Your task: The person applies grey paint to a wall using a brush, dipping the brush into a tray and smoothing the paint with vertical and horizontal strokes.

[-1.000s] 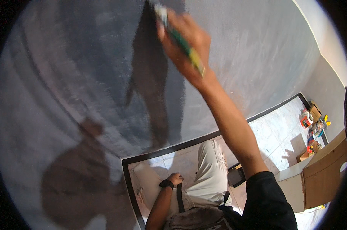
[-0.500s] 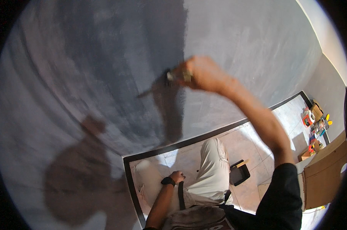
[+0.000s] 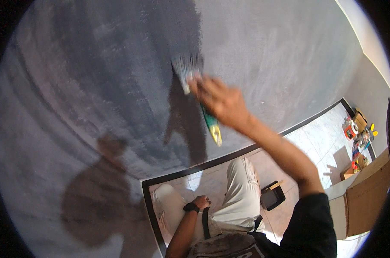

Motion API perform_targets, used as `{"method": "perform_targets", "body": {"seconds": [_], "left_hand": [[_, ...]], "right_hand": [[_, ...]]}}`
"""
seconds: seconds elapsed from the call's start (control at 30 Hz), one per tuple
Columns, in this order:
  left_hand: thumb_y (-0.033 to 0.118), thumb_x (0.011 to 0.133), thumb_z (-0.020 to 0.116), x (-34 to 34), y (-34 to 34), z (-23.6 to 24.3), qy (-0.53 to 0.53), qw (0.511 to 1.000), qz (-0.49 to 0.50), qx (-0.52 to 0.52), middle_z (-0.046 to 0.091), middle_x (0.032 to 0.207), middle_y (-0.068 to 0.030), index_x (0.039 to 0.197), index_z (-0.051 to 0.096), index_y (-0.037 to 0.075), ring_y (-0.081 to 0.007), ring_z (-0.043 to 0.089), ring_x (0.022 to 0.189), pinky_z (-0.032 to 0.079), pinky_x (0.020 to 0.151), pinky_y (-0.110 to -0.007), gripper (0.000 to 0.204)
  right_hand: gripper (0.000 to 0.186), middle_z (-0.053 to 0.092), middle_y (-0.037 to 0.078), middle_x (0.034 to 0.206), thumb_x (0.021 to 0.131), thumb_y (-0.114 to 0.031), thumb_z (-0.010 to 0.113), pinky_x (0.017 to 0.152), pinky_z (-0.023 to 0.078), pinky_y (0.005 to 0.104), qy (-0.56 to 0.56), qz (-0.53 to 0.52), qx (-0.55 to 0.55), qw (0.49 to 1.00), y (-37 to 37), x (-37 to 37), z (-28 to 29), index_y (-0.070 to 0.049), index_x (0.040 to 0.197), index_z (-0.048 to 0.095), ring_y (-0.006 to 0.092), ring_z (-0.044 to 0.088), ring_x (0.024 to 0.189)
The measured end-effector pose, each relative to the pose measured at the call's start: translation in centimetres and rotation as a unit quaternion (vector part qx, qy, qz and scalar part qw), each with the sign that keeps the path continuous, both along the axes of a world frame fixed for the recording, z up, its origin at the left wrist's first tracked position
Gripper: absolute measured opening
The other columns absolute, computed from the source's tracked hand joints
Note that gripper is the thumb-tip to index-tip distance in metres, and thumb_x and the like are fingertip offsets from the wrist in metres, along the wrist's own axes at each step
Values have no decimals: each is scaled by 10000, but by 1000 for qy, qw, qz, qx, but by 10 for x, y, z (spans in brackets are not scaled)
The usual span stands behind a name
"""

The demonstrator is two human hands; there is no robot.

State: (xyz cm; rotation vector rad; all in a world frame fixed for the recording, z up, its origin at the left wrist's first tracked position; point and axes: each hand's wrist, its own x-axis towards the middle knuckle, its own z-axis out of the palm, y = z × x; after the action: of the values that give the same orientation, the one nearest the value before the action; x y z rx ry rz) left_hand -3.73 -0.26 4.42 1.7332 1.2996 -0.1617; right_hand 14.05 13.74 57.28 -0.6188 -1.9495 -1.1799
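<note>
My right hand (image 3: pixel 218 99) is closed round a wide paintbrush (image 3: pixel 214 132) with a green and yellow handle. Its blurred bristles lie at the grey wall (image 3: pixel 276 64), near a ragged border between darker grey on the left and lighter grey on the right; whether they touch cannot be told. Low in the view, my left hand (image 3: pixel 201 202) rests by my leg with curled fingers; what they hold, if anything, is too small to make out. A black tray (image 3: pixel 270 200) with a light wooden stick or handle across it lies on the floor beside my knee.
A dark skirting strip (image 3: pixel 199 165) runs along the wall's foot above pale floor tiles (image 3: pixel 319 131). At the right wall stand a red and white bucket (image 3: pixel 349 129), small boxes and assorted coloured items. A brown cardboard panel (image 3: pixel 365 198) is at the lower right. My shadow falls on the wall.
My right hand and brush have moved down the wall from the top since a second ago; over the last half second the handle has swung to point downward. My left hand has barely moved.
</note>
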Motion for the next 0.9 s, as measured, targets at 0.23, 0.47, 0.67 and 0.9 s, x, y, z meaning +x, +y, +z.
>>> {"method": "perform_targets", "body": {"seconds": [0.23, 0.47, 0.67, 0.9], "left_hand": [[464, 918, 666, 8, -5, 31, 9, 999, -24, -31, 652, 1309, -224, 1256, 650, 6, -365, 618, 1223, 488, 1034, -438, 569], [292, 823, 738, 7, -27, 25, -56, 997, -29, -40, 732, 1121, -205, 1119, 721, 23, -360, 694, 1068, 543, 937, -436, 400], [260, 914, 679, -6, -9, 68, 5, 1000, 22, 12, 733, 1094, -187, 1155, 667, 33, -329, 716, 997, 551, 889, -390, 331], [275, 935, 708, -21, -31, 54, -40, 996, 58, -47, 721, 1107, -209, 1191, 649, 2, -322, 710, 998, 547, 885, -395, 378]], "right_hand": [[522, 701, 132, 1108, 885, -160, 631, 682, 600, 402, -93, -32, -533, 840, -63, 32, -211, -42, 1390, 573, 303, 716, 918], [374, 771, 124, 916, 864, -307, 836, 739, 559, 320, 499, -19, -592, 632, -128, 130, -232, 3, 1062, 771, 167, 706, 807], [428, 737, 118, 959, 966, -348, 717, 655, 578, 277, 679, -91, -484, 544, -189, 241, -244, 28, 1170, 717, 151, 675, 759], [282, 742, 139, 808, 885, -324, 768, 671, 567, 384, 538, -379, -592, 465, -279, 316, -415, -76, 1019, 746, 276, 726, 724]]}}
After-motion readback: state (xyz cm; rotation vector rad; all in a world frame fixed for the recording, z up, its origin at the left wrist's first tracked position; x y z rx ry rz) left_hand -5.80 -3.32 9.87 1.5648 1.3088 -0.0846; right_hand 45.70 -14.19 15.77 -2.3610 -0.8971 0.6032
